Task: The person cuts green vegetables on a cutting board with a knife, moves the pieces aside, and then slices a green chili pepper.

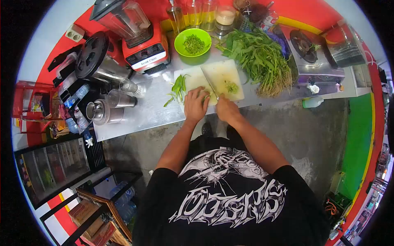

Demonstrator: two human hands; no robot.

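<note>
In the head view, my right hand (227,109) is wrapped round the handle of a kitchen knife (208,80). Its blade lies across a white cutting board (195,75), tip pointing away from me. Left of the blade, my left hand (196,103) rests on the board with its fingers bent and close together; what lies under the fingertips is hidden. Some green leaves on stems (177,89) lie at the board's left edge, beside that hand. Right of the knife sits a small pile of chopped green stems (231,87). Chopped greens (193,44) fill part of a lime-green bowl (193,59) behind the board.
A large bunch of leafy greens with roots (262,61) lies right of the board, near a gas stove (318,67). At the left stand a red blender (144,51), a steel pot with a black lid (96,57) and a shaker (104,112). Bottles (176,18) line the wall.
</note>
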